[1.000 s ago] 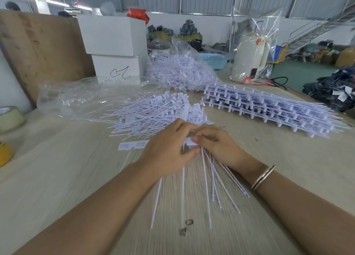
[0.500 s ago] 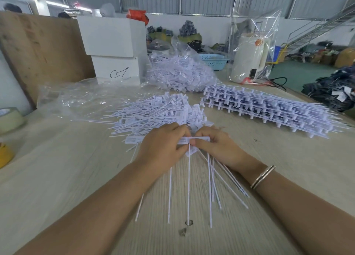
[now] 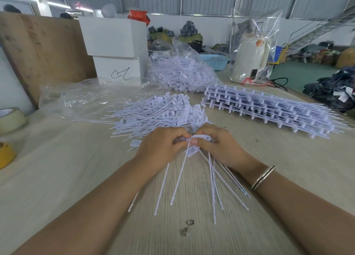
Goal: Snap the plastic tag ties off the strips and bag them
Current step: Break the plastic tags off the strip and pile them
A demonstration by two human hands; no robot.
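Both hands (image 3: pixel 190 141) now lift our pinched strip (image 3: pixel 199 138) off the bench (image 3: pixel 76 178), ties (image 3: pixel 211 181) dangling, ready for snapping.

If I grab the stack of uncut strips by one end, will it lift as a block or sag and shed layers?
Probably sags: the stack is thin white plastic with long tails fanning past its right end. Layers look loosely laid and slightly offset, so some may slide off. Likely light for its size; support it from beneath.
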